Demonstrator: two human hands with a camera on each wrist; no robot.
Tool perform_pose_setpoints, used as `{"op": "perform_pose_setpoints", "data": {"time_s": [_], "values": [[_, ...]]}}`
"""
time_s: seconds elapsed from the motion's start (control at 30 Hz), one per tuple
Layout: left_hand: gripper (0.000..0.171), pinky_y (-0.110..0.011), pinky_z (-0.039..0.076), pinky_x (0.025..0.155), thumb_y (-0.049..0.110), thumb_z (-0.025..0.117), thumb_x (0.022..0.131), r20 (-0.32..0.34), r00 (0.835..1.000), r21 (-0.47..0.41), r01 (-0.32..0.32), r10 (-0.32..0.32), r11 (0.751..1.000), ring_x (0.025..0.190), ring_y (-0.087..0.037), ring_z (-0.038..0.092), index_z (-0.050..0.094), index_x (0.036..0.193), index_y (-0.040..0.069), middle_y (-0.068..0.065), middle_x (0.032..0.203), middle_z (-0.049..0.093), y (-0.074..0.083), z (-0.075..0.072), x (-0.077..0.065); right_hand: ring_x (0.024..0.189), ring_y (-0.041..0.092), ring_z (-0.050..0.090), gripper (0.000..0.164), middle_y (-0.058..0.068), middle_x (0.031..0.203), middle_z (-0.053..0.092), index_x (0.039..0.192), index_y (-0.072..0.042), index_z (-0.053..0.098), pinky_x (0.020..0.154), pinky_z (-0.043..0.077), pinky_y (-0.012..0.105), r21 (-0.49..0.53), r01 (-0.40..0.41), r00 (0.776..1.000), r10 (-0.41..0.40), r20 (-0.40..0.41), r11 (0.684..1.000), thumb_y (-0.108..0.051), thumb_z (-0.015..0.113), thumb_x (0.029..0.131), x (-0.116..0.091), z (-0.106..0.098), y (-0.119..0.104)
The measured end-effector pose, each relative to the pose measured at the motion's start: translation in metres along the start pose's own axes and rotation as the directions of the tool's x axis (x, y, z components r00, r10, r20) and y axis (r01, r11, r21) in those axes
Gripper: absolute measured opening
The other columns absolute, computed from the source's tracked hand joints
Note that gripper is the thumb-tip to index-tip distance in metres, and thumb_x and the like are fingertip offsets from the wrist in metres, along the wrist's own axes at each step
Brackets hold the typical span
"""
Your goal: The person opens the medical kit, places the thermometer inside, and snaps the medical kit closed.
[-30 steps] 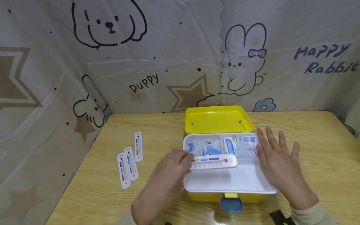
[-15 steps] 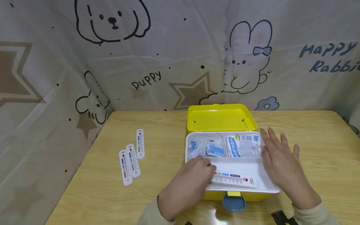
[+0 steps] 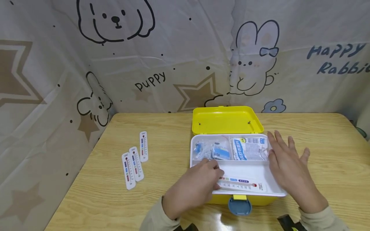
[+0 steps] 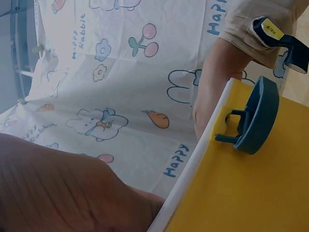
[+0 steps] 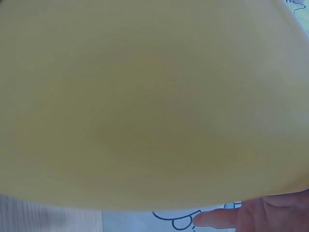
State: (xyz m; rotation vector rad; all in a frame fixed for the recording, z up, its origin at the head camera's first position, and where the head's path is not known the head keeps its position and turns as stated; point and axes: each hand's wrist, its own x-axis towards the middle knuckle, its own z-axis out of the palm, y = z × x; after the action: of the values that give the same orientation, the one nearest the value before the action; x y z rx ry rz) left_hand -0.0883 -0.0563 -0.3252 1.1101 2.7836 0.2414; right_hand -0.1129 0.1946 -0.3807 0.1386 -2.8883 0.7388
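In the head view my left hand [image 3: 198, 184] reaches over the front left of a yellow box [image 3: 257, 201] and pinches the left end of a white thermometer card [image 3: 241, 185]. The card lies low in the long front compartment of the box's white tray [image 3: 248, 168]. Its left end is hidden by the fingers. My right hand [image 3: 290, 170] rests against the tray's right rim, fingers straight and spread. In the right wrist view the yellow box side [image 5: 154, 106] fills most of the picture, with part of the right hand [image 5: 270, 215] at the lower right.
Several more thermometer cards [image 3: 143, 146] lie at the table's left. The tray's back compartments hold small plastic-wrapped packs [image 3: 221, 151] and a gauze packet [image 3: 251, 149]. The yellow lid [image 3: 228, 120] is tipped back; a blue-grey latch [image 3: 240, 206] hangs in front. A printed cloth [image 3: 173, 57] stands behind.
My left hand has moved right and toward the front, lowering the thermometer card from over the tray's divider into the front compartment. The right hand has stayed at the rim.
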Motion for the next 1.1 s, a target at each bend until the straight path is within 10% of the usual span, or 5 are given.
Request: {"op": "perform_pose_setpoints", "data": {"time_s": [0.4, 0.87, 1.1], "values": [[0.014, -0.008, 0.040, 0.064, 0.011, 0.058, 0.096, -0.013, 0.984, -0.085, -0.178, 0.178, 0.980, 0.074, -0.002, 0.049, 0.068, 0.086, 0.013, 0.005, 0.083, 0.057, -0.006, 0.000, 0.000, 0.136, 0.059, 0.007, 0.052, 0.031, 0.152, 0.020, 0.149, 0.005, 0.023, 0.100, -0.019, 0.073, 0.028, -0.007, 1.000, 0.007, -0.003, 1.000, -0.011, 0.036, 0.101, -0.006, 0.002, -0.004], [0.025, -0.014, 0.048, 0.081, 0.021, 0.055, 0.099, -0.005, 0.996, -0.199, -0.091, 0.092, 0.976, 0.091, -0.005, 0.058, 0.068, 0.116, 0.009, 0.000, 0.106, 0.066, -0.013, -0.006, -0.004, 0.136, 0.060, 0.004, 0.052, 0.032, 0.152, 0.020, 0.149, 0.006, 0.024, 0.099, -0.019, 0.073, 0.029, -0.010, 1.000, 0.011, -0.014, 1.000, -0.009, 0.037, 0.100, -0.005, 0.004, -0.006], [0.025, -0.024, 0.053, 0.081, 0.015, 0.058, 0.098, -0.192, 0.978, -0.345, 0.008, -0.079, 0.939, 0.089, -0.012, 0.061, 0.066, 0.118, 0.003, -0.005, 0.104, 0.069, -0.044, -0.015, -0.014, 0.136, 0.059, 0.005, 0.053, 0.031, 0.153, 0.017, 0.149, 0.006, 0.023, 0.099, -0.019, 0.073, 0.009, -0.005, 1.000, 0.005, -0.012, 1.000, -0.009, 0.037, 0.100, -0.005, 0.003, -0.006]]}}
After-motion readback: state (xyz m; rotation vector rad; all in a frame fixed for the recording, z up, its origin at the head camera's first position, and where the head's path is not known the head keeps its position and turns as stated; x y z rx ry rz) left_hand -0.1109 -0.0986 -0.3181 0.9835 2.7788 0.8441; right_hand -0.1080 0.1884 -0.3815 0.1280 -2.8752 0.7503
